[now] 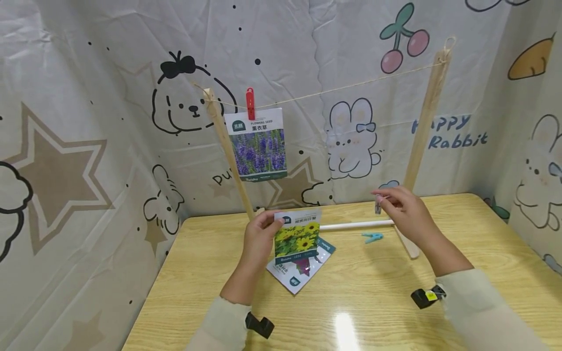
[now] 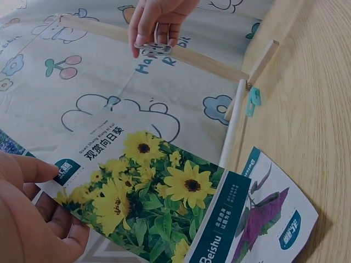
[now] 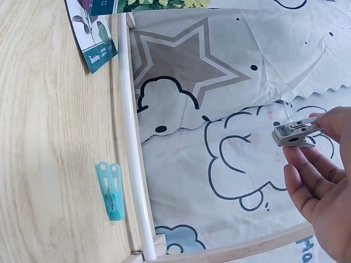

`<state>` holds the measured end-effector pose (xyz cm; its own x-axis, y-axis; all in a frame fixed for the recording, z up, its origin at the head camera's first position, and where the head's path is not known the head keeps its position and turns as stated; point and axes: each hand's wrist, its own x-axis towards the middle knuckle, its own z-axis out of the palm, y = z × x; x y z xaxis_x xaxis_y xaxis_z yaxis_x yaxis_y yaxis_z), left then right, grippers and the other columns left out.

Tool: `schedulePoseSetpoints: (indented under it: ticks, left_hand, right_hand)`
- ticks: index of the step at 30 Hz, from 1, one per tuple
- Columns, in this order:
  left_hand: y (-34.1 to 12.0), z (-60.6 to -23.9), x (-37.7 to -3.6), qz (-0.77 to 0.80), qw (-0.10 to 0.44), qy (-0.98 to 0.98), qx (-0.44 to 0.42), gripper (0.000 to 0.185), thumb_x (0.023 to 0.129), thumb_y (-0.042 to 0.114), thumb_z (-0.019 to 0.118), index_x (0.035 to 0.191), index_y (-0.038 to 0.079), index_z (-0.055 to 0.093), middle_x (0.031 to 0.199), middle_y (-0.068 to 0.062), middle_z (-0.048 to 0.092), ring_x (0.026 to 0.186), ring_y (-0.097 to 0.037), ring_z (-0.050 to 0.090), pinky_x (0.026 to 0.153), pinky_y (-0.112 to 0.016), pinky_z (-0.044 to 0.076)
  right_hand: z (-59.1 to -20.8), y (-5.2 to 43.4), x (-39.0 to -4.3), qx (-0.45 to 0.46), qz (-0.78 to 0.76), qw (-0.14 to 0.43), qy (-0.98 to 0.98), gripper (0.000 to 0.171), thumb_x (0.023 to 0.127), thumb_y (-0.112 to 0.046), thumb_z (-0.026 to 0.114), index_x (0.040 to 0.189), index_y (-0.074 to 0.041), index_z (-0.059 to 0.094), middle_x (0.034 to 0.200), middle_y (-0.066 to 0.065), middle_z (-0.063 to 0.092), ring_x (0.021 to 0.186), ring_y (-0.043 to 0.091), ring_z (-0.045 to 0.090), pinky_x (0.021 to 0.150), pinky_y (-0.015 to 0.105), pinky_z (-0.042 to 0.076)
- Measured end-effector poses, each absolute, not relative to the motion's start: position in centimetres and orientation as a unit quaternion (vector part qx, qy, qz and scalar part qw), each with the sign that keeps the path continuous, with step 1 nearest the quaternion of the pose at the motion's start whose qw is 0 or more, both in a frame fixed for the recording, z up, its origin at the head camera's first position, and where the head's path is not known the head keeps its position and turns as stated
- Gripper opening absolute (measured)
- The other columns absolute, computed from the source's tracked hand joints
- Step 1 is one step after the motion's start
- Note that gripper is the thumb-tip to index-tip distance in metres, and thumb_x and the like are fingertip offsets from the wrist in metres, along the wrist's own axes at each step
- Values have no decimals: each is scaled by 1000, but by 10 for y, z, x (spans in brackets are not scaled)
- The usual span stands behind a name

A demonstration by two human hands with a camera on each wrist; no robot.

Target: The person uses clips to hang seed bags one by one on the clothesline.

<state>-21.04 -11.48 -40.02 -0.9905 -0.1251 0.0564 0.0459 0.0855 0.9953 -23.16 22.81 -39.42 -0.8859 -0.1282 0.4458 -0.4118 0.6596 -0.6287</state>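
My left hand (image 1: 259, 234) pinches a sunflower seed packet (image 1: 297, 235) by its left edge and holds it upright above the table; the packet (image 2: 153, 197) fills the left wrist view. My right hand (image 1: 406, 212) pinches a small grey clothespin (image 1: 378, 205) in its fingertips, raised above the table; the clothespin (image 3: 296, 133) also shows in the right wrist view. A string (image 1: 351, 87) runs between two wooden posts. A red clothespin (image 1: 250, 103) pins a lavender seed packet (image 1: 258, 145) to it.
A purple-plant seed packet (image 1: 303, 270) lies flat on the wooden table (image 1: 373, 292) under the sunflower packet. A turquoise clothespin (image 1: 372, 237) lies beside the white base rod (image 1: 355, 224). Cartoon-printed cloth walls enclose the table on three sides.
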Motion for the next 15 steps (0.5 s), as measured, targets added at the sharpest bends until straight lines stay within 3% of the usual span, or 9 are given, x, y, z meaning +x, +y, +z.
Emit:
schedulePoseSetpoints:
  ticks: [8,15]
  left_hand:
    - [-114,-394,-211,-676,61,-733,36,19,98,16,66,115,13,72,115,-6,69,105,-19,62,97,-35,51]
    - [-113,-388,-210,-676,56,-734,45,19,98,18,66,116,16,72,117,-4,70,109,-20,64,100,-37,51]
  right_hand:
    - [-383,228,-232,155,383,196,-889,31,106,-29,53,126,-13,70,120,9,63,101,21,61,81,7,43]
    - [-373,226,-233,142,379,189,-895,30,106,-29,53,126,-15,69,125,7,61,104,24,64,81,9,44]
